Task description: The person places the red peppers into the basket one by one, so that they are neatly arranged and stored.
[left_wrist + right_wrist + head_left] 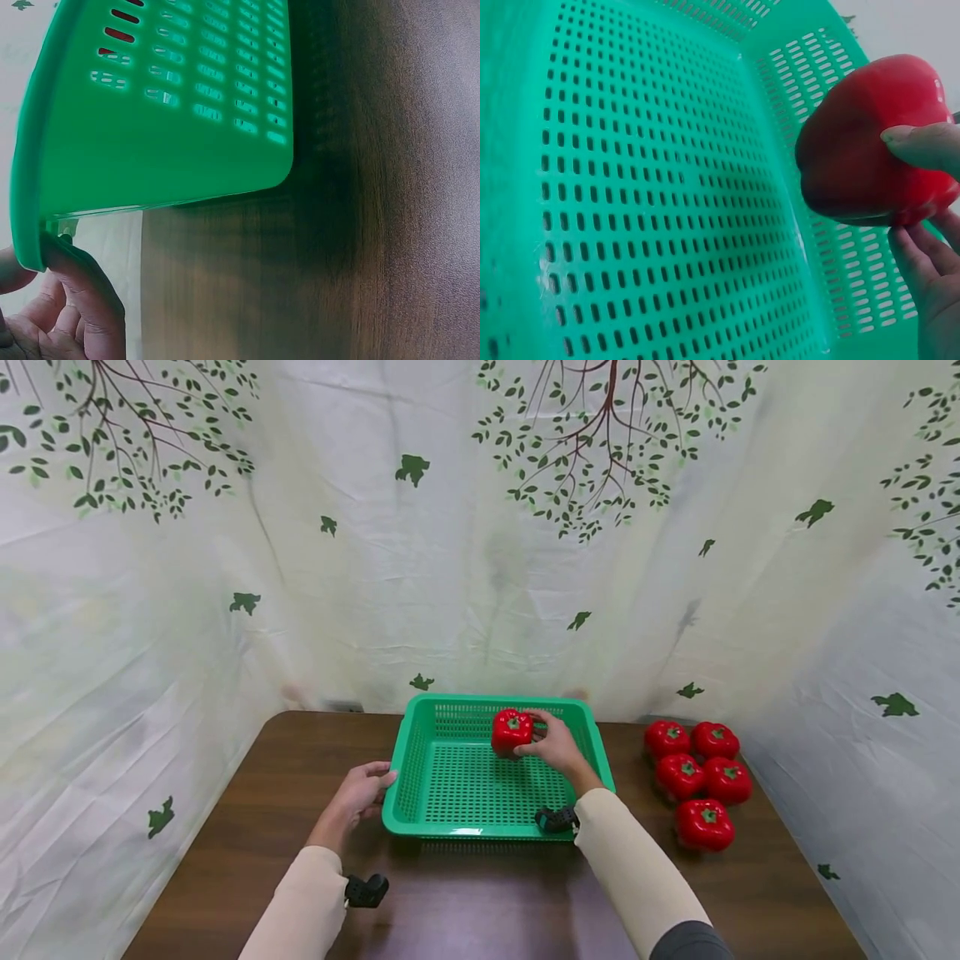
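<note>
A red bell pepper [512, 732] with a green stem is in my right hand [553, 745], over the far part of a green plastic basket [497, 700]. In the right wrist view the thumb lies along one side of the pepper [870, 142] and the fingertips meet its underside. The basket's slotted floor shows no other pepper on it. At the basket's left side, my left hand [360, 792] pinches the rim. The left wrist view shows thumb and fingers on either side of the basket's lip [28, 247].
Several more red bell peppers [705, 825] stand in a group on the brown wooden table [300, 752], right of the basket. Behind the table hangs a pale curtain [450, 568] printed with leaves and branches. Black wrist cameras [366, 891] sit at both cuffs.
</note>
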`<state>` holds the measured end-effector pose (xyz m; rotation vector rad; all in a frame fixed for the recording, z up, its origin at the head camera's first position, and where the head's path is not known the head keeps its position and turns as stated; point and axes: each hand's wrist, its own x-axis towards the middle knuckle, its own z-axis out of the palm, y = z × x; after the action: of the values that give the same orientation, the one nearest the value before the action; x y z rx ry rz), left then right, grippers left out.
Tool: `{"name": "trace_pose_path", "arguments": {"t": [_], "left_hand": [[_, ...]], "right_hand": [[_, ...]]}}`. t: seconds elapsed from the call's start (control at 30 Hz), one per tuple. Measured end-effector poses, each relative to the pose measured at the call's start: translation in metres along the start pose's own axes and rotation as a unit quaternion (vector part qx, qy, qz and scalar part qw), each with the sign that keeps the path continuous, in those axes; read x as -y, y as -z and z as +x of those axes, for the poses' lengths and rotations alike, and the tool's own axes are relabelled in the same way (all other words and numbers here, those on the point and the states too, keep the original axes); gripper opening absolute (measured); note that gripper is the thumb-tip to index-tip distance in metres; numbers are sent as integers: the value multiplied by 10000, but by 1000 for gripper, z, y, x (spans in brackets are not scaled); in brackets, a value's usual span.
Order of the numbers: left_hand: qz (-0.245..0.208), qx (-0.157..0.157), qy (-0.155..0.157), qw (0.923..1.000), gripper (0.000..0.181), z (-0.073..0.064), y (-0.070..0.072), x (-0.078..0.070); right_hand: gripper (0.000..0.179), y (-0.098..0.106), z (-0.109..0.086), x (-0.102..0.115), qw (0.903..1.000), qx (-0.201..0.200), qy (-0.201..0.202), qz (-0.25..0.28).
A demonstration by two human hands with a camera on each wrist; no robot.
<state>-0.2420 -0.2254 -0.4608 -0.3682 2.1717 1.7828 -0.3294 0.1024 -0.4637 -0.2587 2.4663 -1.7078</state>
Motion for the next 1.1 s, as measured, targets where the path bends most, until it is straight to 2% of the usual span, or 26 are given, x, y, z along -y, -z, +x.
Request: {"name": "trace_pose_path", "arguments": {"t": [0.2,0.5,0.7,1.1], "left_hand": [[-16,-39,17,10000,44,-1,1,0],[-16,-70,22,10000,43,-1,2,2],[-50,-64,59,10000,44,-2,2,3],[-45,-109,-1,9999,42,1,0,1]], "right_hand": [[69,-10,10,4,10000,83,0,44],[68,-27,25,13,9994,193,14,-282],[66,-38,27,17,9993,329,26,-191],[67,-58,40,6,9995,292,-77,29]]}}
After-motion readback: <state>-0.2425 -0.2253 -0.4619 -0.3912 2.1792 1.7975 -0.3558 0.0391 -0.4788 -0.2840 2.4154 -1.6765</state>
